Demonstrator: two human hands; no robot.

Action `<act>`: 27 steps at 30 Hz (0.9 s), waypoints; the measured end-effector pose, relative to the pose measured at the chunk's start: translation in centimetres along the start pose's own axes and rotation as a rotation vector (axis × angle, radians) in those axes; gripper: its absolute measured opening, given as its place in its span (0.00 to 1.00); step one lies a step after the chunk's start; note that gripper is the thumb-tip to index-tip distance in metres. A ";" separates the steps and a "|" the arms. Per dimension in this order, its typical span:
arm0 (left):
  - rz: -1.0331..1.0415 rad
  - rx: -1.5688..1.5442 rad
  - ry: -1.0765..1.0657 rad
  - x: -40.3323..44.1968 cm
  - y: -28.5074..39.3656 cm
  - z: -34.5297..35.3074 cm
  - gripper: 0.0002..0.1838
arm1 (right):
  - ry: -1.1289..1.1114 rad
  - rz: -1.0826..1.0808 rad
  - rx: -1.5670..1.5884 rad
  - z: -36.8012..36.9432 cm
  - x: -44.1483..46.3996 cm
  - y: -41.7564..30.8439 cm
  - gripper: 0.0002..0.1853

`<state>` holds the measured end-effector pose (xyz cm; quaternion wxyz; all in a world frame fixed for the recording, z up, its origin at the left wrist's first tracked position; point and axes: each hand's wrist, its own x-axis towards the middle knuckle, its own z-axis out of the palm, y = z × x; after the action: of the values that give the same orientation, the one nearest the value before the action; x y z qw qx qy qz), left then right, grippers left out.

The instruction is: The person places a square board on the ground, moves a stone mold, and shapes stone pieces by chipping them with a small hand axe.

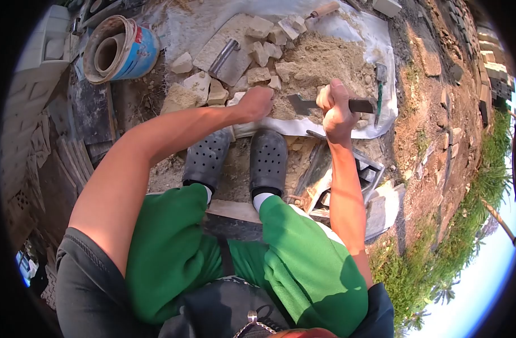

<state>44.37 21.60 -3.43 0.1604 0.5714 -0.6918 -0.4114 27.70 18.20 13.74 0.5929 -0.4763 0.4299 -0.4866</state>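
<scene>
My right hand is wrapped round the dark handle of a trowel-like tool, its flat metal blade pointing left over the pale sheet and the sandy rubble. My left hand is closed beside the broken pale stones, level with the blade and apart from it. Whether its fingers hold anything is hidden. Above it, a metal hammer-like head rests on a flat stone slab.
A blue and white bucket stands at the upper left. A green-handled tool lies at the sheet's right edge. A wooden-handled tool lies at the top. Near my right forearm is a dark metal frame.
</scene>
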 end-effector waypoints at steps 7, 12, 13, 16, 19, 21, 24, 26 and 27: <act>-0.063 -0.027 -0.081 0.3 0.9 -1.1 0.07 | -0.018 -0.029 0.071 -0.4 -1.2 0.7 0.24; -0.017 0.123 -0.133 -0.5 -0.3 -0.9 0.09 | 0.052 0.027 -0.006 -1.3 -1.1 3.4 0.25; -0.017 0.125 -0.135 -0.6 -0.3 -1.1 0.09 | 0.069 0.032 0.012 -1.5 -0.9 3.1 0.25; -0.028 0.198 -0.166 -0.9 -0.2 -1.4 0.08 | 0.165 -0.006 0.071 -1.4 -1.3 1.3 0.26; 0.002 0.244 -0.181 -0.9 0.2 -1.7 0.08 | 0.165 -0.024 0.062 -2.3 -1.9 1.0 0.26; 0.000 0.343 -0.292 -0.6 0.6 -1.9 0.07 | 0.208 -0.007 0.020 -2.7 -2.1 1.2 0.25; 0.096 0.297 -0.196 -1.2 0.9 -1.9 0.09 | 0.205 0.004 0.105 -4.2 -2.3 2.0 0.22; 0.112 0.308 -0.209 -1.1 1.2 -1.7 0.10 | 0.194 0.011 0.139 -4.6 -2.2 2.3 0.22; 0.130 0.317 -0.223 -1.1 1.2 -1.5 0.10 | 0.184 0.019 0.172 -4.5 -2.0 2.2 0.22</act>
<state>44.93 22.01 -1.32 0.0170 0.4945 -0.7967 -0.3470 23.42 19.72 10.83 0.5940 -0.3729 0.4439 -0.5577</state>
